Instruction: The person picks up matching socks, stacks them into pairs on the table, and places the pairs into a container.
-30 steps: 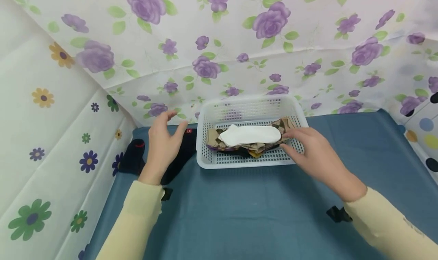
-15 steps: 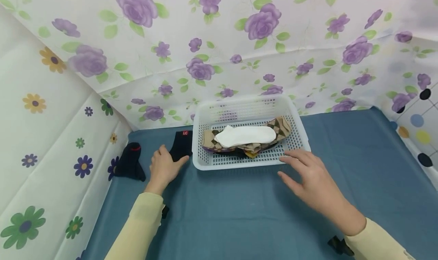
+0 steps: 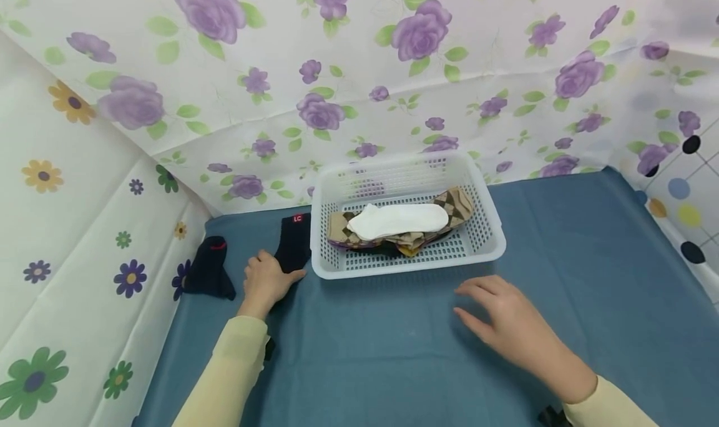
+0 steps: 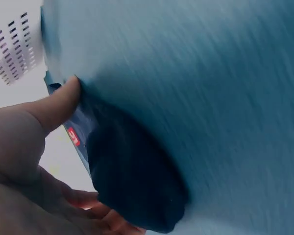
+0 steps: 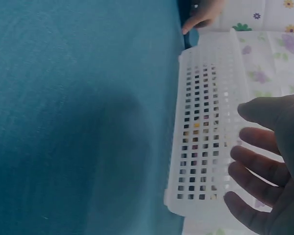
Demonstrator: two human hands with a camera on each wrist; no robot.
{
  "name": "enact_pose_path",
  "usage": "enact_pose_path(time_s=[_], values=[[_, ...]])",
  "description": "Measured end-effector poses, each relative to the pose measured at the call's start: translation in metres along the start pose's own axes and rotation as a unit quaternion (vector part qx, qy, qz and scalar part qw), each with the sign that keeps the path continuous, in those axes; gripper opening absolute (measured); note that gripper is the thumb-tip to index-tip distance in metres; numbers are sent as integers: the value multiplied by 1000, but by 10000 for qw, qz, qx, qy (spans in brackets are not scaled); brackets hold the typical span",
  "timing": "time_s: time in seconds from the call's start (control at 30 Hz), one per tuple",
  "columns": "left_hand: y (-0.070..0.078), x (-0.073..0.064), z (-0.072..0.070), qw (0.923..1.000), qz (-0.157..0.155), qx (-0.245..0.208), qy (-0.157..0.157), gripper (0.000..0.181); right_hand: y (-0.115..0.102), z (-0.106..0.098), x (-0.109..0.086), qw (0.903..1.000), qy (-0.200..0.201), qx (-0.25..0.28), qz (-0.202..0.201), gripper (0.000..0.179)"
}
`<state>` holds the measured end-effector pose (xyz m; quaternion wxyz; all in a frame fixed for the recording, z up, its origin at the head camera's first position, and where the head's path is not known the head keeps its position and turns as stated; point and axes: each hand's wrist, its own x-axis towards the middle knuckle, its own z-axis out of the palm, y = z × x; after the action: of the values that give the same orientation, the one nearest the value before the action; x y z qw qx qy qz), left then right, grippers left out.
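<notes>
In the head view my left hand lies over a dark navy sock with a red LC label, left of the basket. The left wrist view shows the thumb at one edge of this sock and the fingers along the other, widely spread; some fingertips are hidden under it. My right hand hovers right of the basket's front edge, fingers loosely bent, holding nothing. The white perforated basket contains a white folded sock on top of brown checked socks and darker ones.
A second dark navy sock lies at the far left of the blue tablecloth, near the left wall cloth. A floral cloth hangs behind the basket, and a dotted cloth borders the right side.
My left hand has come down onto the LC-labelled sock. My right hand has drawn back from the socks in the basket, toward me. The head view has shifted slightly.
</notes>
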<state>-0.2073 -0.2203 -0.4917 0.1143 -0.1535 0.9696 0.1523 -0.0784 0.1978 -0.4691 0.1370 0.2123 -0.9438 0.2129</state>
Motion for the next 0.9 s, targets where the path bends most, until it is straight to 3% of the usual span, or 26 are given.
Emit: enact_pose_path(time_s=[0.23, 0.33, 0.43, 0.57, 0.7, 0.9], values=[[1, -9, 4, 9985, 330, -135, -422, 78, 0, 9, -8, 9975, -656, 70, 235, 25], [4, -20, 10, 9973, 482, -90, -541, 67, -1, 10, -11, 9940, -1012, 92, 398, 22], [10, -38, 13, 9917, 804, 9, -1002, 62, -2, 11, -12, 9905, -1274, 129, 500, 21], [24, -67, 17, 9763, 1356, 151, -1681, 60, -3, 13, -12, 9879, -1424, 165, 588, 21], [47, -100, 19, 9602, 1884, 247, -2048, 62, -6, 14, -12, 9873, -1439, 201, 639, 28], [82, -138, 7, 9275, 2813, 205, -2453, 62, -14, 15, -10, 9875, -1425, 344, 576, 66]])
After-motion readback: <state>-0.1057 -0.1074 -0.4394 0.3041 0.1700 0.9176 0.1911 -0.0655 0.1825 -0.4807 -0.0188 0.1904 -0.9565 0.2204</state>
